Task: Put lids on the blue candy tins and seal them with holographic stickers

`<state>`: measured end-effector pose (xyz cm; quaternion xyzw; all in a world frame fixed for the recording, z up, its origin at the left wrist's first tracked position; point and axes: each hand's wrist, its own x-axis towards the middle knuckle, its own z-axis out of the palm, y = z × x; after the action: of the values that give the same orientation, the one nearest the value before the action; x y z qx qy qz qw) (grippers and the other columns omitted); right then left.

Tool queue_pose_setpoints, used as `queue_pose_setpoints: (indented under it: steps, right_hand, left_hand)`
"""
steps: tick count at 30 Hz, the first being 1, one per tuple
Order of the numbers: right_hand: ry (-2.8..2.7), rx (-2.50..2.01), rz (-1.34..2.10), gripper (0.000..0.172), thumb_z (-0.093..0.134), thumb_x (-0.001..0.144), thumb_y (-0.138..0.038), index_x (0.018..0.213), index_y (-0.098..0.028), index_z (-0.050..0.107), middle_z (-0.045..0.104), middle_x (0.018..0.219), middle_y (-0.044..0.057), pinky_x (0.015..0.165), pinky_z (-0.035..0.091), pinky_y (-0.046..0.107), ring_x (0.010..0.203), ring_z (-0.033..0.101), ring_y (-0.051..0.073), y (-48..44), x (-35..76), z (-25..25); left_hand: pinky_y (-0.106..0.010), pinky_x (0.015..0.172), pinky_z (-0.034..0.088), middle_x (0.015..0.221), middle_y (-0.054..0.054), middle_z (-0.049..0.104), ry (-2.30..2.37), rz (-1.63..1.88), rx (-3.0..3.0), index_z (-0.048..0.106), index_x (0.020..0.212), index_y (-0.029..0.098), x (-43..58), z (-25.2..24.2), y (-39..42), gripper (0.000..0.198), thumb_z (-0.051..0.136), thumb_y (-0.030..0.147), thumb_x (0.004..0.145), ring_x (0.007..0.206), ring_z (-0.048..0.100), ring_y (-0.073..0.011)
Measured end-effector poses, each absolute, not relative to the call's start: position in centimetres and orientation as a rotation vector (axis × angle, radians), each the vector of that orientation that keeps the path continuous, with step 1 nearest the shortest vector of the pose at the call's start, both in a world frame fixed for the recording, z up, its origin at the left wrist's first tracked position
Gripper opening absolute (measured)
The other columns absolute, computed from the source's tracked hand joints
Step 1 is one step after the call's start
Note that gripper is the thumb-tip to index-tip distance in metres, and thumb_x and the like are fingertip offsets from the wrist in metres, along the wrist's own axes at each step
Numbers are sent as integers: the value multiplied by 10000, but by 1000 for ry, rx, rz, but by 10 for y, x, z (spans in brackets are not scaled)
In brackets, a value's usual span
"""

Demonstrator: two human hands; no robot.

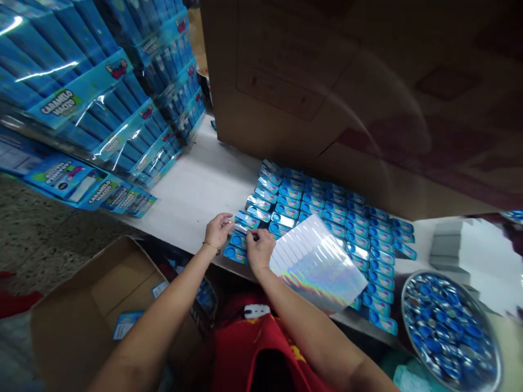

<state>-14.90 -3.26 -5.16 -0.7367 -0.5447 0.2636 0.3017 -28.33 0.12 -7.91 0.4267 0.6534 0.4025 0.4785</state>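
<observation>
Over the near left end of rows of small blue cards (312,209), both of my hands work close together. My left hand (218,231) is closed in a pinch at one end of a small, thin clear strip (240,227). The fingers of my right hand (260,248) are curled and pinched at the strip's other end, just above a blue card with a round spot. Beside my right wrist, a shiny clear sheet (316,261) marked off in strips lies over several cards. Whether my right hand also touches this sheet, I cannot tell.
Wrapped blue display boxes (90,103) are stacked at the left. A large cardboard box (327,98) stands along the back. At right are a round metal bowl (402,310) of blue and silver pieces and white card stacks (445,245). An open carton (93,288) sits below left.
</observation>
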Motion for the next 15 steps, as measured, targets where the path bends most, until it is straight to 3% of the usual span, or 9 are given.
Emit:
queue_pose_setpoints:
  steps: [7, 11, 15]
  right_hand:
    - [-1711, -2130, 581, 216, 414, 796, -290, 747, -176, 591, 544, 784, 83, 690, 260, 336, 801, 435, 232, -28, -148, -55]
    - [-1921, -2068, 447, 224, 407, 808, -241, 934, -177, 581, 536, 841, 90, 693, 261, 341, 821, 421, 232, -31, -135, -46]
    - [-2434, -1837, 354, 360, 386, 819, -199, 1162, -259, 481, 511, 898, 94, 715, 251, 375, 842, 400, 242, -38, -132, -36]
  left_hand:
    - [-252, 608, 458, 686, -17, 606, 1555, 972, 899, 578, 858, 136, -278, -91, 4, 330, 624, 245, 549, 628, 574, -131]
    - [-299, 665, 472, 772, -62, 632, 1705, 877, 1085, 618, 840, 136, -281, -96, -1, 265, 585, 254, 605, 678, 588, -162]
    - [-300, 823, 431, 916, -46, 635, 1617, 765, 1415, 659, 844, 195, -288, -94, -11, 285, 447, 143, 660, 866, 574, -172]
